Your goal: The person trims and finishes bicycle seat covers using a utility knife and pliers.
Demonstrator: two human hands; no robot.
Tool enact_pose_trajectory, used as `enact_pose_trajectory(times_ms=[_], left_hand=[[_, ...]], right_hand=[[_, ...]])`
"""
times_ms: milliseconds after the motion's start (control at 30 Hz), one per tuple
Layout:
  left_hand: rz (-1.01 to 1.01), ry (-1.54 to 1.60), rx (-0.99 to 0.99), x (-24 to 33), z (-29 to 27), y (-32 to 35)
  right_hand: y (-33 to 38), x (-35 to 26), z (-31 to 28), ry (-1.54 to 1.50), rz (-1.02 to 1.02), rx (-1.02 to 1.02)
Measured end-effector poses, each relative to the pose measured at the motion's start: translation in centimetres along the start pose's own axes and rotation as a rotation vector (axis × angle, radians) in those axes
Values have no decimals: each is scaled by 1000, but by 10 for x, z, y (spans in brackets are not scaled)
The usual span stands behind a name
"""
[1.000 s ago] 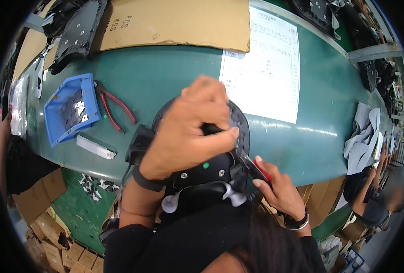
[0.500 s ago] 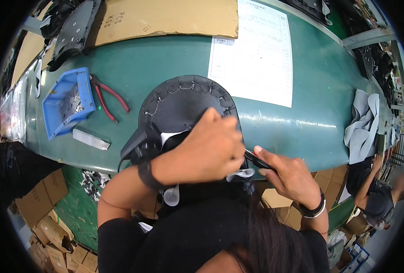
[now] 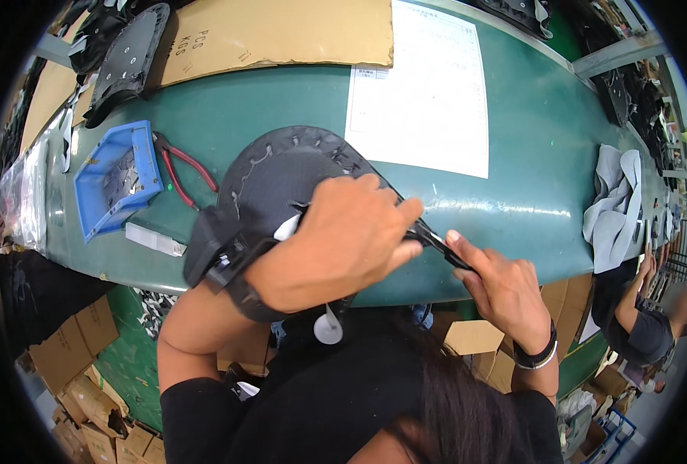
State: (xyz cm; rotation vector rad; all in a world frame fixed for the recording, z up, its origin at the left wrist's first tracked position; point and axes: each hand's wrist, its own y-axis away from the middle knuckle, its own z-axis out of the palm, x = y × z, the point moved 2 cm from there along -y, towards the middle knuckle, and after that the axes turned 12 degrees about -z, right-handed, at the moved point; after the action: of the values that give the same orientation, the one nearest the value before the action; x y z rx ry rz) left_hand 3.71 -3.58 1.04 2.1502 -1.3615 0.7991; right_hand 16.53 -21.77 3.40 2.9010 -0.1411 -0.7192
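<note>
A black, rounded fabric-covered piece [image 3: 277, 176] lies on the green table in front of me, with pale looped stitches along its pleated rim. My left hand [image 3: 351, 240] rests over it, fingers bent and closed at its right edge, partly hiding it. In my right hand [image 3: 502, 286] is a slim black-handled tool [image 3: 445, 251], slanting up and left toward the left thumb. Its working tip meets that edge beside the left fingers; its exact kind is unclear. A white round tab [image 3: 329, 329] hangs below my left wrist.
Left on the green table [image 3: 529, 224] are a blue bin [image 3: 88, 189] of small metal bits, red-handled pliers [image 3: 189, 172] and a clear narrow box [image 3: 155, 239]. Cardboard [image 3: 281, 35] and a printed sheet [image 3: 421, 100] lie beyond. Grey cloth [image 3: 612, 201] sits right, near another person [image 3: 641, 325].
The black piece has turned and shifted left. My left hand has rolled over and moved slightly left and down; the tool in my right hand now points further up at the edge.
</note>
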Motion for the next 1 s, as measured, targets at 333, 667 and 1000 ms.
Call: enact_pose_trajectory(times_ms=[333,667,1000], left_hand=[[-421,1659,-110,-42,0,-29],[-160,-149,48,-8,-30,-22],[-143,710,18,-36,-14,-36]], right_hand=[[4,-32,57,-136,95,343],[-30,-16,32,-96,161,197],[-40,-1,34,-878,389,-68]])
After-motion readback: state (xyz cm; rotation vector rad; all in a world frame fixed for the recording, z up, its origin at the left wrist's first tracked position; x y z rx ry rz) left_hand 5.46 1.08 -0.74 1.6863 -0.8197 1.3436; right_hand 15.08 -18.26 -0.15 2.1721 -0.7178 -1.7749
